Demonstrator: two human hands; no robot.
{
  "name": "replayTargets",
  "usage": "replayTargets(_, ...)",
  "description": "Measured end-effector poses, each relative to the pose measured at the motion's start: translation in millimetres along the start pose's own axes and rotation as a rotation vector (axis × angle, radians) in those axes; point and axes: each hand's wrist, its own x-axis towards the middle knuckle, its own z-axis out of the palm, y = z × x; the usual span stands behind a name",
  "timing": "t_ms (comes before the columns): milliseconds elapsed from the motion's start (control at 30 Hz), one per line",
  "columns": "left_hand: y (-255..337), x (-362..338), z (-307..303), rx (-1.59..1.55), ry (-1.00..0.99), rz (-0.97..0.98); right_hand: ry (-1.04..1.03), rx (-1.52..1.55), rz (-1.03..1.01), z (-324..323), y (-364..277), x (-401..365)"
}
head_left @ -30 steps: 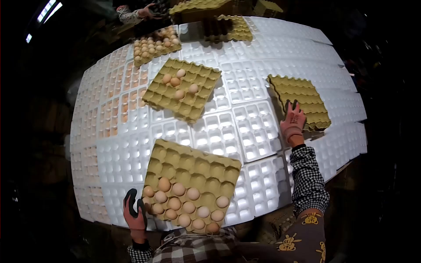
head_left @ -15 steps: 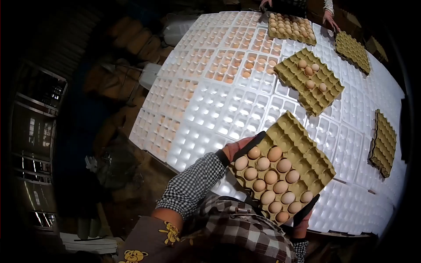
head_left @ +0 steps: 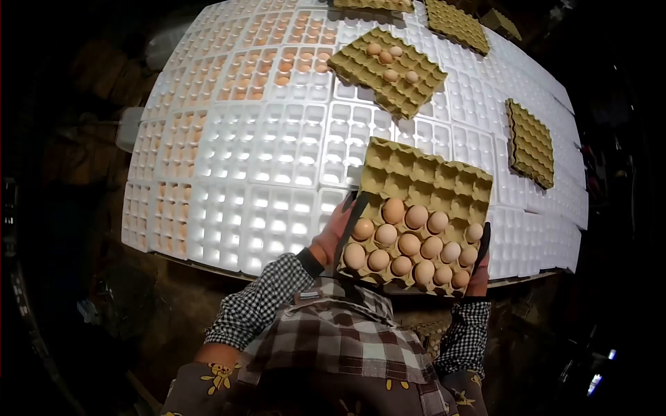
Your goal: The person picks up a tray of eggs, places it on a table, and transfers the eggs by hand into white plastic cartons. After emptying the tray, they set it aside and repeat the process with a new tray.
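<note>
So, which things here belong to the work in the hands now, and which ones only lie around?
In hand:
cardboard egg tray, gripped at its sides
left hand
right hand
eggs in its near rows

Lying about:
second tray with a few eggs
empty tray stack, right
white foam trays underneath

You face a broad tabletop (head_left: pixel 208 258) that fills the view from 9 to 3 o'clock. It is covered in white cell sheets (head_left: pixel 277 152) that glow brightly. The room around it is dark. Brown floor (head_left: pixel 139 305) shows at 7 o'clock, and small lights (head_left: pixel 595 381) at 4 o'clock.
</note>
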Motion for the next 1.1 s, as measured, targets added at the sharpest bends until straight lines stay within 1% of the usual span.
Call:
replayTargets(33, -42.9, 20.7, -46.7, 0.604, -0.037, 0.389, -0.006, -0.015, 0.012, -4.5, -4.5, 7.4)
replayTargets(67, -37.0, 12.8, -48.5, 0.475, 0.030, 0.243, 0.159, -0.234, -0.043, -20.3, -6.7, 2.9)
replayTargets(100, -25.2, -0.5, -43.3, 0.347, 0.107, 0.090, 0.188, -0.216, -0.057, -25.2, -6.4, -5.8)
replayTargets(167, 17.5, -49.4, 6.1, 1.282, 0.242, 0.537, 0.417, -0.832, -0.777, -14.0, -1.6, -22.6)
replayTargets(200, 31.9, -67.9, 11.2, 1.630, 0.066, 0.693, 0.303, -1.023, -0.783, 33.2, -5.4, -50.5)
replayTargets(233, 34.5, -77.3, 15.3, 1.821, -0.222, 0.648, 0.178, -1.212, -0.773, 85.5, -1.0, -75.4)
replayTargets(300, 6.9, -76.7, 10.6, 2.099, -0.353, 0.683, -0.280, -1.769, -0.677, 118.4, 38.6, -84.3)
replayTargets(333, 10.9, -73.0, 14.3, 2.036, -0.348, 0.742, -0.343, -1.960, -0.826, 119.2, 71.3, -76.7)
replayTargets(367, 21.4, -69.2, 13.4, 2.049, -0.370, 0.771, -0.389, -2.153, -0.987, 114.2, 96.1, -65.8)
replayTargets(400, 31.8, -70.3, 9.4, 1.656, -0.320, 0.580, -0.358, -2.157, -0.991, 118.1, 90.8, -68.7)
replayTargets(433, 37.3, -73.8, 6.0, 1.255, -0.251, 0.384, -0.317, -1.941, -0.828, 123.4, 79.5, -73.0)
replayTargets(467, 38.9, -78.9, 3.1, 0.876, -0.041, 0.260, -0.277, -1.720, -0.674, 126.4, 71.1, -74.8)
replayTargets(500, 44.6, -79.9, -0.3, 0.583, 0.000, 0.192, -0.188, -1.473, -0.569, 118.5, 61.5, -77.8)
replayTargets(567, 38.9, -62.5, -20.8, 0.788, -0.027, 0.281, 0.024, -0.704, -0.236, 106.2, 42.5, -78.9)
replayTargets(633, 45.3, -55.6, 18.5, 1.590, -0.104, 0.487, -0.126, -0.883, -0.614, 92.8, 31.7, -68.8)
replayTargets(667, 31.6, -46.6, 25.6, 1.864, -0.049, 0.552, -0.203, -1.173, -0.693, 106.4, 22.8, -65.6)
replayTargets(700, 19.7, -35.3, 15.9, 1.909, -0.063, 0.502, -0.207, -1.178, -0.705, 102.8, 22.9, -63.1)
replayTargets(767, 39.1, -36.9, 19.7, 1.720, -0.106, 0.325, -0.285, 0.066, -0.038, 91.3, 22.8, -49.2)
replayTargets(800, 45.6, -39.3, 18.6, 1.502, -0.121, 0.432, -0.082, -0.322, -0.187, 111.7, 17.3, -65.1)
replayTargets(833, 48.3, -42.4, 18.3, 1.380, -0.115, 0.393, -0.067, -0.318, -0.185, 105.7, 20.3, -68.7)
replayTargets(900, 48.7, -46.5, 31.8, 1.662, -0.082, 0.486, -0.199, -1.257, -0.273, 90.3, 21.9, -71.0)
replayTargets(933, 48.3, -45.9, 47.7, 1.883, -0.080, 0.559, -0.241, -1.840, -0.385, 123.8, 25.1, -87.1)
replayTargets(967, 39.9, -37.8, 50.2, 2.063, -0.122, 0.627, -0.300, -2.142, -0.638, 118.4, 44.8, -88.5)
replayTargets(1033, 26.7, -32.8, 67.8, 2.209, -0.136, 0.590, -0.274, -2.233, -0.660, 113.9, 62.0, -78.4)
replayTargets(1067, 22.7, -38.4, 73.8, 2.289, -0.162, 0.502, -0.265, -2.238, -0.669, 110.9, 55.4, -78.0)
replayTargets(1100, 19.9, -36.3, 71.2, 2.289, -0.162, 0.505, -0.217, -1.915, -0.559, 108.6, 44.8, -79.6)
